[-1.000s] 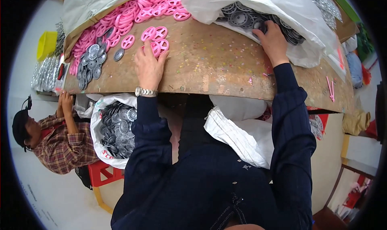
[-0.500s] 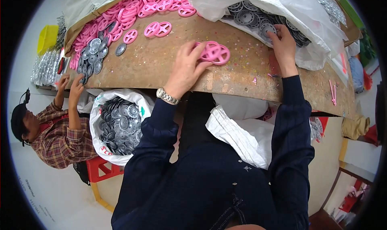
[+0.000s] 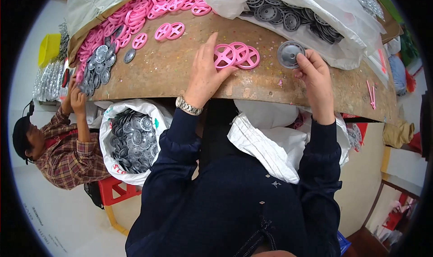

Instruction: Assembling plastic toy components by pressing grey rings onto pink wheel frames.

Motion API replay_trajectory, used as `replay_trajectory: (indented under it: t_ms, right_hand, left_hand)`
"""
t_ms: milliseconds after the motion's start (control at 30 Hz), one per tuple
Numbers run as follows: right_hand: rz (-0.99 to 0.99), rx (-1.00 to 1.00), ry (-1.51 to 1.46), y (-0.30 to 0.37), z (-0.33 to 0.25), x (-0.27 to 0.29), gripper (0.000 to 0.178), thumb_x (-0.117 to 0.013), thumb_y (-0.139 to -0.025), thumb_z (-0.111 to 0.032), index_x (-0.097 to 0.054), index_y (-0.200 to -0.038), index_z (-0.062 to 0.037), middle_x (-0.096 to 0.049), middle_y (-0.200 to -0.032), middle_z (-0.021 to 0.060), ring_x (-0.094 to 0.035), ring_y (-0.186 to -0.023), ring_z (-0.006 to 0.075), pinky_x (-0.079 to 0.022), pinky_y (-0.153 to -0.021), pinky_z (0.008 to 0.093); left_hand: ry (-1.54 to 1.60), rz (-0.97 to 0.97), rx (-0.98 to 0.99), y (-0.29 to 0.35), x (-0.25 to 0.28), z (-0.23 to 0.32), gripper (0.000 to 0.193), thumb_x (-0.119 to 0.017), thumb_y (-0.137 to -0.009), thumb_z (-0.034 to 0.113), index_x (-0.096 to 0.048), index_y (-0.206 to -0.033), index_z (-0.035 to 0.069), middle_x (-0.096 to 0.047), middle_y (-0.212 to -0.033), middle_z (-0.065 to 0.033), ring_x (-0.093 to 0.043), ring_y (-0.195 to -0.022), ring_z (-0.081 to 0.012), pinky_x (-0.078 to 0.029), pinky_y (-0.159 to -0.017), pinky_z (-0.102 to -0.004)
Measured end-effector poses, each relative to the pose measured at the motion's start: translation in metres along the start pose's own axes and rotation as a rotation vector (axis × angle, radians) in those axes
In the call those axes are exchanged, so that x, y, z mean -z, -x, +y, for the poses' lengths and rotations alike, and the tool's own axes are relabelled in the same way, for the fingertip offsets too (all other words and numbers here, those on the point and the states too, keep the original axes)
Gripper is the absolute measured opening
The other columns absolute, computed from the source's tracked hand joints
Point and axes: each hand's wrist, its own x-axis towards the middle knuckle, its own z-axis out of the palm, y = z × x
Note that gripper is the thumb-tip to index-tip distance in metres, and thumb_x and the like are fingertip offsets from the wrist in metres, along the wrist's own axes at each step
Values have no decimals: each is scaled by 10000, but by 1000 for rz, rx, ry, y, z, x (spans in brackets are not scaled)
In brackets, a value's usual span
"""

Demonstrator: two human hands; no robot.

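Observation:
Between the thumb and fingers of my right hand is a grey plastic disc, raised over the table between the pink rings and the white sack. Three pink spoked rings lie overlapping on the table, fanned out to the right. My left hand rests beside them, fingers stretched and thumb apart, the thumb close under the leftmost ring; whether it touches is hard to tell. At the far right, a white sack lies on its side with its mouth full of grey discs.
A heap of pink rings and a pile of grey discs cover the table's left side. Two loose pink rings lie nearer. Below the edge stands a sack of discs. A co-worker sits left, hands at the grey pile.
My right hand has drawn back from the sack toward the pink rings, bringing a grey disc. My left hand's fingers have spread off the pink rings, which now lie fanned on the table.

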Motion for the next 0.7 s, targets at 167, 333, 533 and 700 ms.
replay_trajectory:
  t_ms: [167, 333, 533, 700]
  right_hand:
    - [-132, -48, -74, 16, -8, -23, 120, -620, -980, -187, -622, -1012, -71, -613, -914, -44, -527, -790, 24, -424, -704, 193]
    - [-198, -151, -87, 31, -19, -44, 95, -633, -964, -169, -603, -972, -79, -596, -891, -50, -520, -798, 18, -424, -720, 189]
    - [-209, -87, 21, 41, -3, -52, 146, -649, -955, -164, -548, -1004, -71, -594, -888, -39, -528, -766, 14, -428, -682, 171]
    - [-111, 3, -92, 48, -6, -55, 220, -646, -942, -87, -520, -1119, -52, -638, -961, 8, -603, -858, 59, -485, -740, 201]
  left_hand:
    - [128, 31, -169, 7, 1, 29, 1033, -848, -669, 94, -280, -1532, 79, -534, -1290, -196, -545, -1134, -369, -458, -979, -446]
    - [108, -4, -259, 17, 0, 54, 1053, -845, -631, 63, -293, -1526, 73, -510, -1356, -180, -528, -1175, -377, -454, -992, -449]
    - [170, -8, -343, 25, -1, 67, 1062, -848, -611, 42, -305, -1523, 81, -476, -1398, -179, -498, -1216, -363, -467, -983, -433]
    - [626, -107, 91, 33, -2, 75, 885, -767, -772, 9, -294, -1519, 51, -523, -1327, -142, -599, -1063, -215, -522, -764, -296]
